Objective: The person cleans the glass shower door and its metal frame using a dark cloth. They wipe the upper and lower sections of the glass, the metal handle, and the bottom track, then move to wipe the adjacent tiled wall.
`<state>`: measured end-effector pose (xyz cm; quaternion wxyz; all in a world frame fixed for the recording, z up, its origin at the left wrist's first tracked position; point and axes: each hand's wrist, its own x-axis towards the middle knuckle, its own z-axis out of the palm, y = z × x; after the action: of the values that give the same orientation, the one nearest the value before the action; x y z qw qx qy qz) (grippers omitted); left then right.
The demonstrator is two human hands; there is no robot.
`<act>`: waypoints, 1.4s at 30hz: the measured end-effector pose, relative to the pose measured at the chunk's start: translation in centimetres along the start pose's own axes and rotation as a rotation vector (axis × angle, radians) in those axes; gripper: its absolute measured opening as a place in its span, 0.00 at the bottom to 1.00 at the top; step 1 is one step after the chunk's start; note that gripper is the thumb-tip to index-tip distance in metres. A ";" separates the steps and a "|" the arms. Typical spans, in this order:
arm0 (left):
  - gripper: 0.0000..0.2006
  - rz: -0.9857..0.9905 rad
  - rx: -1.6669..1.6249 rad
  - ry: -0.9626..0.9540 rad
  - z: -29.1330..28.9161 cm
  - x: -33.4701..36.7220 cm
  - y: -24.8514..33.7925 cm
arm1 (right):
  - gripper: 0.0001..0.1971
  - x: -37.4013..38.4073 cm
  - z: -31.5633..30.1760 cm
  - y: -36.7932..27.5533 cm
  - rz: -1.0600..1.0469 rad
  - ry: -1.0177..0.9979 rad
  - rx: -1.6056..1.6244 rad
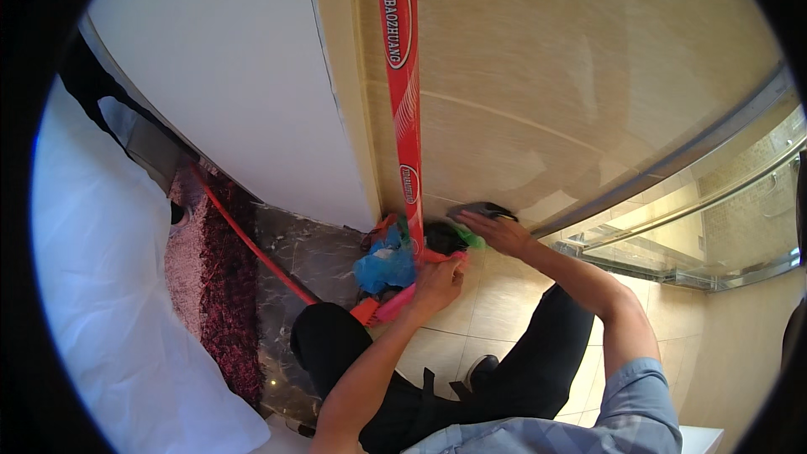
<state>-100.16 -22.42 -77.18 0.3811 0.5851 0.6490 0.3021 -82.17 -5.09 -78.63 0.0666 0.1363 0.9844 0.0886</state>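
My left hand (439, 287) is low in the corner, its fingers curled at the edge of a bright pink-red piece of plastic beside the foot of a tall red printed tube (407, 118). What lies inside its fingers is hard to make out. To the right, my right hand (496, 231) is stretched out flat, fingers extended, close to the tiled wall. A dark object (496, 208) shows just beyond it, and a green piece of plastic (469, 237) sits at its fingertips. Left of the tube's foot is a crumpled blue plastic bag (385, 265). A pink item (395, 303) lies under my left wrist.
A thin red stick (252, 240) with an orange-red end (365, 311) slants across the dark marble floor. Further left are a dark red shaggy rug (223, 303) and white fabric (109, 286). A white panel (227, 59) and beige tiled wall (572, 59) meet behind the tube; glass (672, 235) stands right.
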 end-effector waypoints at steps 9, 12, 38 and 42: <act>0.12 0.087 0.064 -0.048 0.4 0.4 1.7 | 0.36 -6.6 -1.4 2.3 -0.058 0.031 -0.236; 0.12 0.137 -0.022 0.060 1.1 0.4 1.1 | 0.31 -0.5 -4.0 0.3 -0.033 0.206 -0.088; 0.20 0.139 -0.365 0.441 -3.2 1.0 10.8 | 0.28 1.0 -8.8 1.1 0.050 0.445 0.121; 0.21 0.112 -0.287 0.401 -2.5 1.3 10.4 | 0.28 -3.5 -5.8 1.6 -0.038 0.369 0.063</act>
<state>-96.81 -19.62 -67.35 0.3066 0.4885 0.6284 0.5220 -79.35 -5.45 -72.29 -0.1177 0.1010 0.9847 0.0798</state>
